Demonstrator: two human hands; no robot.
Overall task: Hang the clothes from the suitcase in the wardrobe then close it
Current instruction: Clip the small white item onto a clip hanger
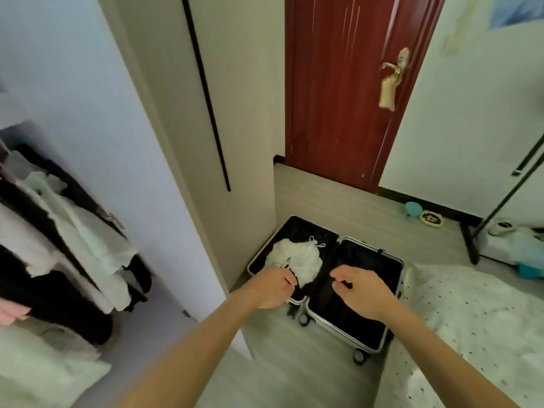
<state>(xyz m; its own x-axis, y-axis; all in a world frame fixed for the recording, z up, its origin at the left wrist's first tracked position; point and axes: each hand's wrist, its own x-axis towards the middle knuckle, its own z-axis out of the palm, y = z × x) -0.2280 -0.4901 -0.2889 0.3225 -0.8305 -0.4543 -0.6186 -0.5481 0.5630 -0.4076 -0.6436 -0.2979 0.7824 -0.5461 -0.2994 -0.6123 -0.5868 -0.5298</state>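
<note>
An open suitcase (365, 307) with a black lining and pale frame lies flat on the floor. In its left half lies a crumpled white garment (297, 257) with thin straps. My left hand (272, 287) reaches down over the near edge of that garment, fingers curled; whether it touches the cloth is unclear. My right hand (360, 290) hovers above the bare right half, fingers loosely curled and holding nothing. The wardrobe (59, 231) stands open at the left, with black, white and pale green clothes hanging inside.
The wardrobe's white door (103, 113) stands open between the clothes and the suitcase. A dark red room door (338, 98) is behind. A bed with a dotted white cover (471, 319) is at the right, and a black rack leg (471, 245) stands beyond it.
</note>
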